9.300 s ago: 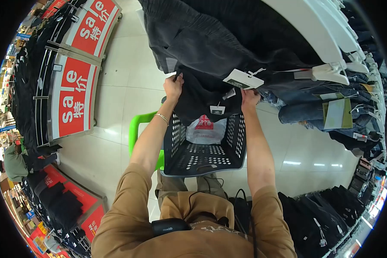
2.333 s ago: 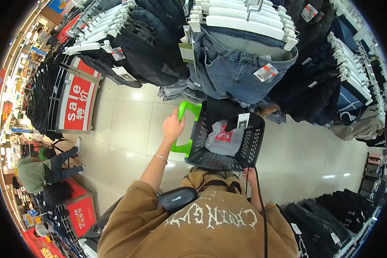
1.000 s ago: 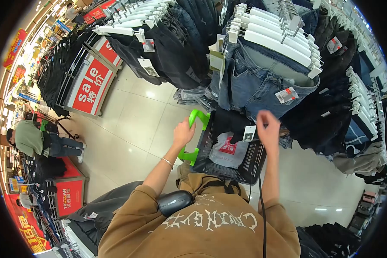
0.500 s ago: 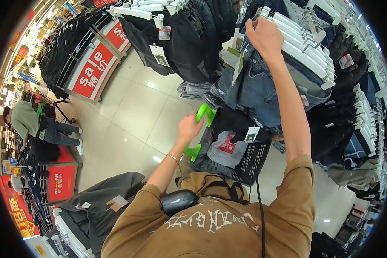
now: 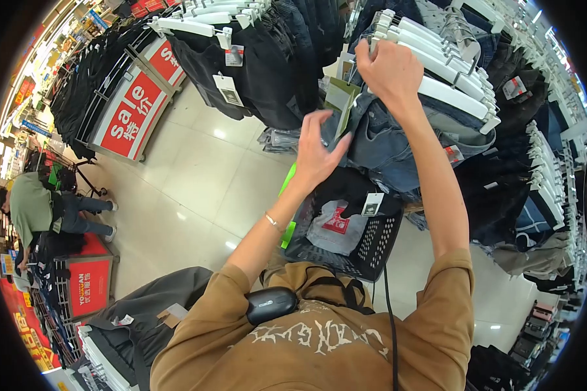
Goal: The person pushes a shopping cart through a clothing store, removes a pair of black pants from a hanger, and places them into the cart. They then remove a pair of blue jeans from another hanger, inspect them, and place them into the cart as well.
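My right hand [image 5: 392, 70] is closed at the end of a white clothes hanger [image 5: 445, 91] on the rack, its fingers curled over the top edge of the clothes. Blue denim jeans [image 5: 381, 140] hang just below it. In front of them dangles an olive-green paper tag [image 5: 340, 98]. My left hand [image 5: 319, 151] is raised beside this tag with thumb and fingers apart, holding nothing. Under that wrist stands a dark shopping basket [image 5: 379, 242] with a bright green handle [image 5: 287, 179]. Inside lie a black garment [image 5: 349, 189] with a white tag and a grey plastic bag [image 5: 332, 238].
Black trousers [image 5: 261, 72] hang on a rack ahead, left of the jeans. Farther left stands a red sale sign [image 5: 127, 117]. A person [image 5: 36, 208] bends over a display at far left. Grey trousers [image 5: 153, 306] hang near my left elbow; more clothes [image 5: 496, 182] hang at right.
My left hand has let go of the basket's green handle and risen toward the tag, opening. My right hand has shifted slightly down at the hanger. The person at left leans farther over.
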`<state>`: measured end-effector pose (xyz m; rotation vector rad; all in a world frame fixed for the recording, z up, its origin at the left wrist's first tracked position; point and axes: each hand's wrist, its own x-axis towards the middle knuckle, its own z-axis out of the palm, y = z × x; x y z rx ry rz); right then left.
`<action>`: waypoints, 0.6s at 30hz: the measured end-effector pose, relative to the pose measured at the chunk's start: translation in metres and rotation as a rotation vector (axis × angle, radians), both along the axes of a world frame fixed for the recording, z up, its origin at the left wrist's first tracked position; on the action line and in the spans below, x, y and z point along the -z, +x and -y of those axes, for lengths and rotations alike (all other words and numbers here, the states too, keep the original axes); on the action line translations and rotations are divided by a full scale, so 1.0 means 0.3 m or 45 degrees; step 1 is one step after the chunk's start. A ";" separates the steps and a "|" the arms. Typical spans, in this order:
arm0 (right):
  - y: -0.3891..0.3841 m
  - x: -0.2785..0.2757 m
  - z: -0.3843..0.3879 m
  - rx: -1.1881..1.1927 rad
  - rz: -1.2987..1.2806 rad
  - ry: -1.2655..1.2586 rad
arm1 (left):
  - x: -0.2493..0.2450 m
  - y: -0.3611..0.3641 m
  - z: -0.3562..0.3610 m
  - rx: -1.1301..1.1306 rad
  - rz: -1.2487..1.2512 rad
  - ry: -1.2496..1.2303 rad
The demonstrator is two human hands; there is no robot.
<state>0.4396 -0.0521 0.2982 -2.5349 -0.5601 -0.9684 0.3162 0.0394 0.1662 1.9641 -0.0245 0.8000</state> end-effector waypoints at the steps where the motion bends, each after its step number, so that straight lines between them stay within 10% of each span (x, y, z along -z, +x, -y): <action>1: -0.018 -0.005 0.008 -0.047 -0.041 0.021 | -0.033 0.047 0.026 -0.027 0.075 -0.036; 18: -0.071 -0.037 0.055 -0.269 -0.126 0.104 | -0.123 0.169 0.114 0.520 -0.169 -0.273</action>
